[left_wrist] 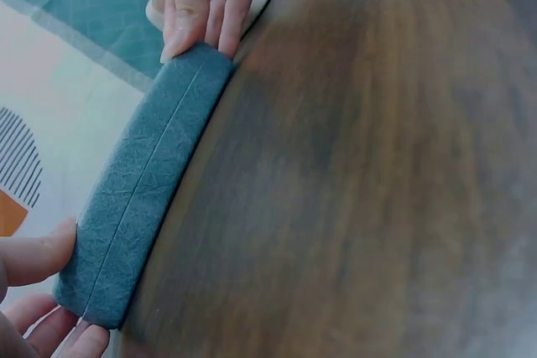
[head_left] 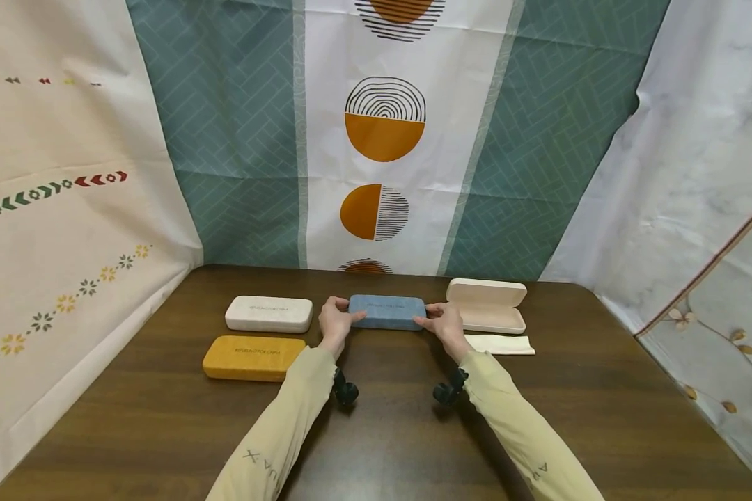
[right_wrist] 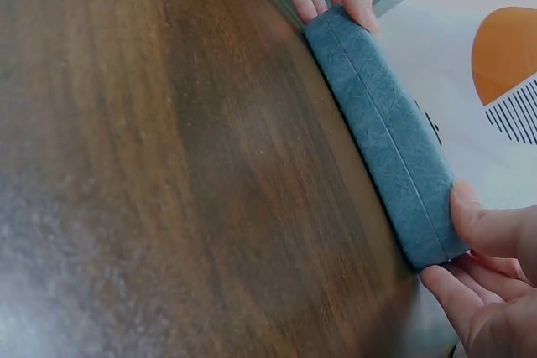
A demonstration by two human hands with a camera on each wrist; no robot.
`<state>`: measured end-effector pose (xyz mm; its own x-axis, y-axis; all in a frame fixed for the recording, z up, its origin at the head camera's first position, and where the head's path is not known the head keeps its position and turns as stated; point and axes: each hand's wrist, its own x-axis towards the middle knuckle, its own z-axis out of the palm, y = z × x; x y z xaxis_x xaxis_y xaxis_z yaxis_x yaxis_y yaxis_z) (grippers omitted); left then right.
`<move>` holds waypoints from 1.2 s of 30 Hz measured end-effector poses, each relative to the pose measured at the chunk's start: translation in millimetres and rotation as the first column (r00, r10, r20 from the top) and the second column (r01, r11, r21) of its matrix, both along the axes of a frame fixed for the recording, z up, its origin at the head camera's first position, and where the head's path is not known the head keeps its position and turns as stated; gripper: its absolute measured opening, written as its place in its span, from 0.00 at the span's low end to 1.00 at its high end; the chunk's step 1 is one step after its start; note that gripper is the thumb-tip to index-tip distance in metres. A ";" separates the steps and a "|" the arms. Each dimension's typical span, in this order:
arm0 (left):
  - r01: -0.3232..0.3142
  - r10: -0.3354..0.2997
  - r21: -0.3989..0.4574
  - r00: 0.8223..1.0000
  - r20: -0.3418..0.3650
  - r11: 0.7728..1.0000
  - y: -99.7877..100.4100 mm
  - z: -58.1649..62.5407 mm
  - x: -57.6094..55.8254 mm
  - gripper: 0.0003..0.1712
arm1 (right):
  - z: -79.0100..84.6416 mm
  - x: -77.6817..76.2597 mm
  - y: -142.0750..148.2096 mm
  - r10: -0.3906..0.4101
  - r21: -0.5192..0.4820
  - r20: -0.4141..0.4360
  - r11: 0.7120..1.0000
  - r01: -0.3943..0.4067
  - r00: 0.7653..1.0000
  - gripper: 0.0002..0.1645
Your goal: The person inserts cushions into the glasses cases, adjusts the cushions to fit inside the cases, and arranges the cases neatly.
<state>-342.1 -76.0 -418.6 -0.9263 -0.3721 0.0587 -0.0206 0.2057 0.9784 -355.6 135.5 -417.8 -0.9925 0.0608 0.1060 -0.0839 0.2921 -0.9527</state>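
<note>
Head view: the left hand and right hand each pinch one end of a closed, blue, rounded-rectangular case between thumb and fingers, near the far edge of the dark wooden table. Left of it, a white oblong case lies beyond a mustard-yellow oblong case; right, an open pale-pink case lies behind a cream cloth strip.
</note>
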 end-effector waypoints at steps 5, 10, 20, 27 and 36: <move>0.022 -0.022 -0.004 1.000 0.008 1.000 0.3 -1.1 2.5 0.26 | 2.2 1.7 3.0 0.036 -0.047 0.029 0.998 -0.035 0.999 0.24; 0.042 -0.042 -0.017 0.999 -0.004 0.999 -1.9 -1.6 5.2 0.25 | 1.8 3.4 4.3 0.046 -0.016 0.028 0.999 -0.045 0.999 0.25; 0.089 -0.088 -0.019 0.996 0.035 0.996 -7.2 4.2 7.0 0.25 | 4.3 6.1 4.3 0.043 -0.020 0.053 0.999 -0.042 0.998 0.25; 0.151 -0.159 -0.163 0.987 -0.034 0.975 -7.0 15.8 9.0 0.24 | 20.3 10.9 23.4 0.047 -0.080 0.056 0.996 -0.043 0.997 0.26; 0.272 -0.305 -0.190 0.936 -0.176 0.944 17.4 29.9 9.9 0.19 | 36.2 17.1 72.9 0.041 -0.090 0.025 0.995 -0.038 0.999 0.25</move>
<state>-332.2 -58.6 -388.7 -0.9550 -0.0612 0.2901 0.2554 0.3274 0.9097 -338.5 208.4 -381.6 -0.9967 0.0297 0.0749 -0.0674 0.2026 -0.9769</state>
